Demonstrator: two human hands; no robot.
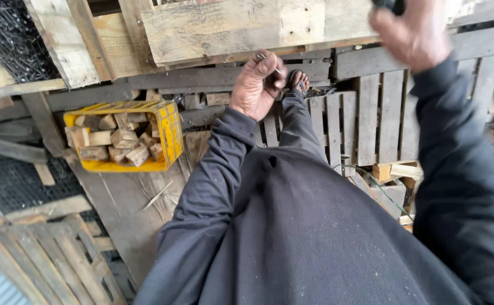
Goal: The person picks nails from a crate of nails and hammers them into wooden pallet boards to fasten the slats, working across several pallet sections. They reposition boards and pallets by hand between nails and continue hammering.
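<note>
Under pale plank (230,28), left hand (255,85) grip pinches thin grey nail (263,56); right hand (411,36) fist round dark handle (391,5).

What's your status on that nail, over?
Left hand pinching nail against pallet board. Right hand raised, gripping dark handle. Nothing blocking between.

Yellow crate (170,133), dark sleeves (202,186), greyish pallets (371,118)

Under me the floor (117,209) is worn planks and grey pallets (365,118). At my left a yellow crate (170,133) of wood blocks (124,138) sits on the planks. Near left lies another slatted pallet (49,262); at right, loose wood offcuts (397,170).
</note>
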